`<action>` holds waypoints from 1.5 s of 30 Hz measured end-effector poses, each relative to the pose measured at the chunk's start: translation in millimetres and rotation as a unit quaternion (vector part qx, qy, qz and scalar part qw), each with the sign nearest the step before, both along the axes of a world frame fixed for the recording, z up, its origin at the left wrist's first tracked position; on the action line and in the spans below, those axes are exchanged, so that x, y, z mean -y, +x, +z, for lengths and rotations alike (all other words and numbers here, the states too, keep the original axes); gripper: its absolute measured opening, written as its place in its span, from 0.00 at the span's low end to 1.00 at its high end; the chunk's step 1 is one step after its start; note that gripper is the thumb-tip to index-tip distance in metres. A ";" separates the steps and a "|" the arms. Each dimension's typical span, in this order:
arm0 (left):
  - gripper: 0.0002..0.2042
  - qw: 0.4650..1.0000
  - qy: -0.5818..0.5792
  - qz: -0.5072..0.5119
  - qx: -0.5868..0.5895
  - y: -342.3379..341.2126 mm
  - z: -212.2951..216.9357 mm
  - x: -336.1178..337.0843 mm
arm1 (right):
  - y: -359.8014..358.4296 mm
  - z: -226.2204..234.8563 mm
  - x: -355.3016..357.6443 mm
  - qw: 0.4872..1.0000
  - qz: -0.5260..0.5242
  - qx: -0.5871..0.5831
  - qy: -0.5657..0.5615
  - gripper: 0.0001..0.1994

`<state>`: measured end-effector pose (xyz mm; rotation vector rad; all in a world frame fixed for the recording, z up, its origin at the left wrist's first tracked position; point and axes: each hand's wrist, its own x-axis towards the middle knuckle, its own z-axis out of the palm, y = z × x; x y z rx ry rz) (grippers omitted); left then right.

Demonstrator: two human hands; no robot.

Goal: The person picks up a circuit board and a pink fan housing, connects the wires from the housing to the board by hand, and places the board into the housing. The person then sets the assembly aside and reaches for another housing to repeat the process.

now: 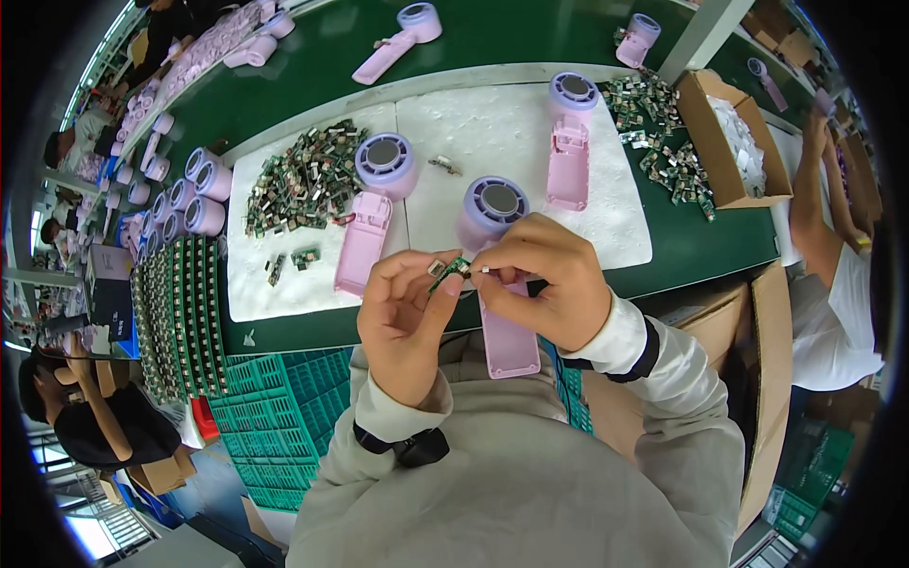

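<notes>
Our left hand [402, 317] pinches the green circuit board [451, 274] between fingers, left of the near pink handle [510, 339]; our right hand [561, 282] grasps a small white piece [486, 270] (perhaps a plug). We should keep the board steady, aligning gently.

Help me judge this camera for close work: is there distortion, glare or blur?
Head view: the white sheet's far edge bows, corners black; head view: the lower-left window glares white; head view: the circuit board in the left hand shows no obvious blur, fine detail too small to tell.
</notes>
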<state>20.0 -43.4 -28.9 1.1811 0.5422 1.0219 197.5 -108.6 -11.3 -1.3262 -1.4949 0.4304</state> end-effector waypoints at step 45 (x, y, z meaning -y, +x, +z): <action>0.20 0.896 0.381 0.137 -0.182 14.5 -14.3 10.9 | -9.1 2.4 8.1 0.989 -0.098 0.106 0.036 0.10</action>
